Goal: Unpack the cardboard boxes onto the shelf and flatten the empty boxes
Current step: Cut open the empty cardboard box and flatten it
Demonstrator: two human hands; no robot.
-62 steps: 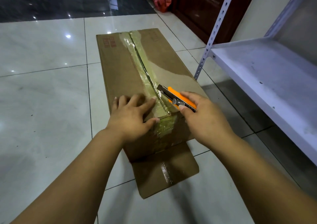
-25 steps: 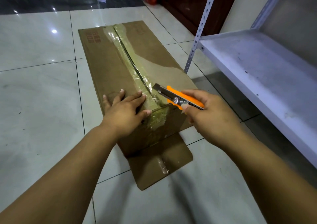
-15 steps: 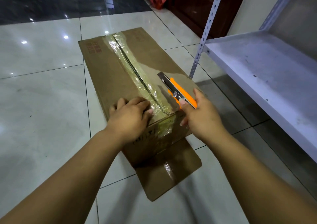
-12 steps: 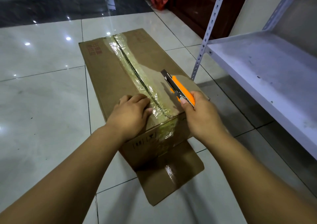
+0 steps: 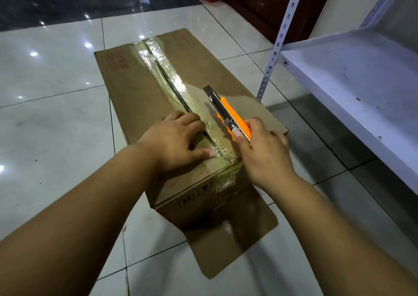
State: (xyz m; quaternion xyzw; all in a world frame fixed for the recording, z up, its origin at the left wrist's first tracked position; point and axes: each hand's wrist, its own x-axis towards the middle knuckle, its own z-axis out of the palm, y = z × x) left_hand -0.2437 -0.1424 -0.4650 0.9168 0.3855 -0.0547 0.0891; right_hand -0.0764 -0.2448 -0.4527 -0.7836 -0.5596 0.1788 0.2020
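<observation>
— What is seen on the floor?
— A long brown cardboard box is laid flat on shiny pale tiles. Its top is smooth and dull. A strip of crinkly, shiny tape is run down the middle, and a thin dark slit is seen along it. One flap is folded out flat on the floor at the near end.

— What is done by the left hand?
— It is pressed on the box top, just left of the slit. The fingertips are bent toward the slit. Nothing is held in this grip.

— And the right hand?
— Its grip is closed around a box cutter. The handle is orange with ridges, and a grey metal blade is pushed out at the far tip. The cutter is held over the right half of the box top, beside the tape. Whether the blade is touching the cardboard cannot be told.

— Where is the shelf?
— It is stood to the right of the box. It is made of pale painted metal, flat and a bit speckled. A thin post with a row of round holes is seen at its corner, near the box's right edge.
</observation>
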